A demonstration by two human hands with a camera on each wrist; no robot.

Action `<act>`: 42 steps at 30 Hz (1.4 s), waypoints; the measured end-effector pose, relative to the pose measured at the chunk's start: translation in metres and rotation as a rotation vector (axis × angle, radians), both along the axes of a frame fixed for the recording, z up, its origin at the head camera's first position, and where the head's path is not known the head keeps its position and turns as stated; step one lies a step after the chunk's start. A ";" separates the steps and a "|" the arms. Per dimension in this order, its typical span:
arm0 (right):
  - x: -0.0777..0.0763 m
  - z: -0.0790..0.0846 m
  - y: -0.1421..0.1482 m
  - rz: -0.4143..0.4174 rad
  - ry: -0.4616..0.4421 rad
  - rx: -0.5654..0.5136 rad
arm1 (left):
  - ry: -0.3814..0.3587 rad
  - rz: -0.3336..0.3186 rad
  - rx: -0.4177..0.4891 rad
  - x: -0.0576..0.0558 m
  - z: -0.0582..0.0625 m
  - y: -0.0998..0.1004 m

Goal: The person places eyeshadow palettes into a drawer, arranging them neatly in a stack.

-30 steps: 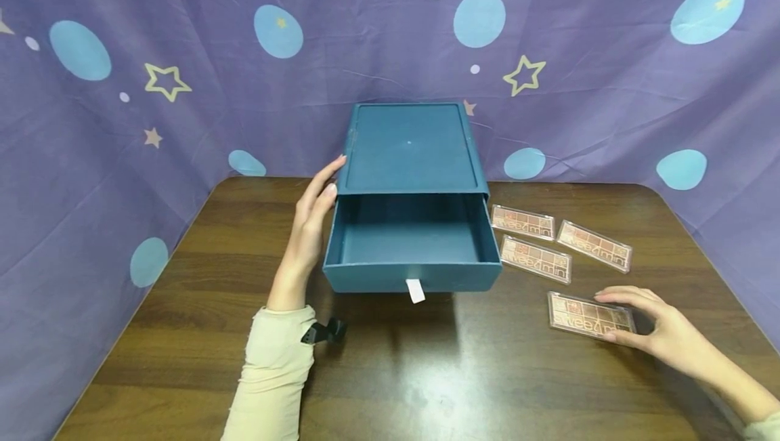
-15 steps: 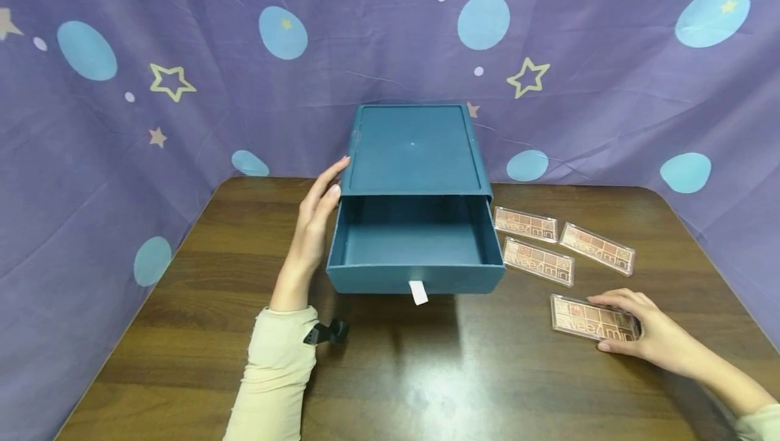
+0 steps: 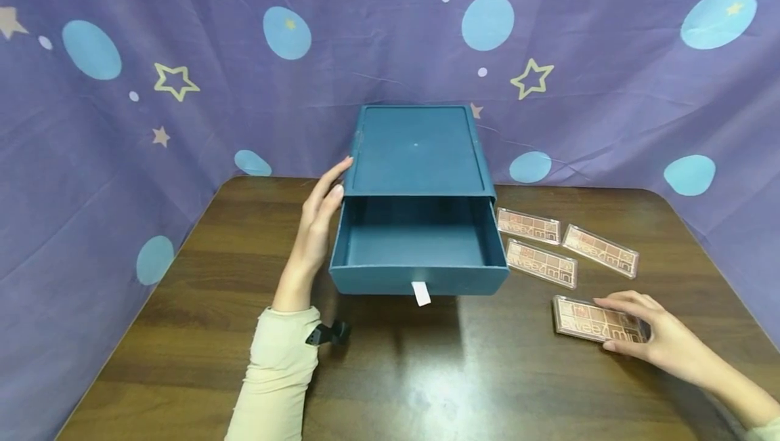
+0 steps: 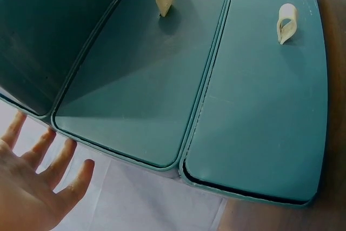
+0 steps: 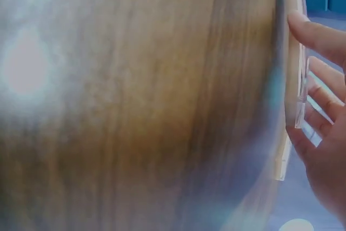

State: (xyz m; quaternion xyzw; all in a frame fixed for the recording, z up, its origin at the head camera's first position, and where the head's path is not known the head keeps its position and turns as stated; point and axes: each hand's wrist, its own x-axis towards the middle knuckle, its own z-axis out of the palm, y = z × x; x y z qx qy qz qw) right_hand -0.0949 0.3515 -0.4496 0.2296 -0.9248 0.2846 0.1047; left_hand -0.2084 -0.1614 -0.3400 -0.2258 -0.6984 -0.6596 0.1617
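A blue-green drawer cabinet (image 3: 414, 150) stands at the back of the table with its top drawer (image 3: 420, 280) pulled out, a pale tab hanging from the front. My left hand (image 3: 313, 231) rests its fingertips against the cabinet's left side, fingers spread and fairly straight. At the right, my right hand (image 3: 658, 332) holds a flat eyeshadow palette (image 3: 600, 319) with a transparent lid, thumb on the near edge and fingers on the far edge. Seen edge-on in the right wrist view, that palette (image 5: 294, 90) lies between thumb and fingers.
Three similar palettes lie right of the cabinet: one (image 3: 529, 225) behind, one (image 3: 541, 263) nearer, another (image 3: 600, 251) further right. Two closed lower drawers (image 4: 130, 79) with pull tabs show in the left wrist view. A patterned purple curtain (image 3: 378, 41) hangs behind the table (image 3: 201, 312).
The right thumb and fingers have settled further over the palette's right end, and the palette has turned slightly. The whole head view has shifted a little; the left hand stays on the cabinet's side.
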 end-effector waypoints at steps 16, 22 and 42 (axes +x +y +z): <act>0.016 0.048 -0.029 -0.048 0.048 -0.124 | 0.000 0.006 -0.005 -0.001 0.001 0.000; 0.012 0.062 -0.039 0.047 0.148 -0.196 | -0.006 0.007 -0.010 0.000 0.000 -0.001; 0.008 0.138 -0.122 0.209 0.322 -0.429 | -0.005 0.009 -0.008 -0.001 -0.002 0.001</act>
